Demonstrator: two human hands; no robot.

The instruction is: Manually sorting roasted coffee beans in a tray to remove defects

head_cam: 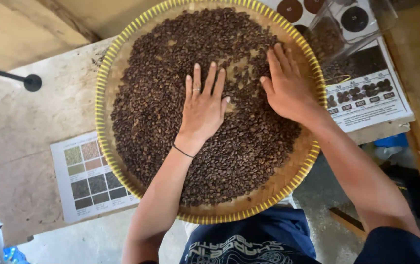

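Beans (161, 98) in tray (103, 88) on table (24, 127), chart (90, 176) left, second chart (371, 98) right

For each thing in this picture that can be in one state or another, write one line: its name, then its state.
Left hand: open, flat, palm down on the beans.
Right hand: open, fingers spread, resting on the beans.
Coffee beans: dark, loose, spread across the tray.
Woven tray: lying flat on the table, nearly covered with beans.
Colour chart sheet: lying flat, one edge tucked under the tray.
Clear plastic container: tilted, partly filled with beans.
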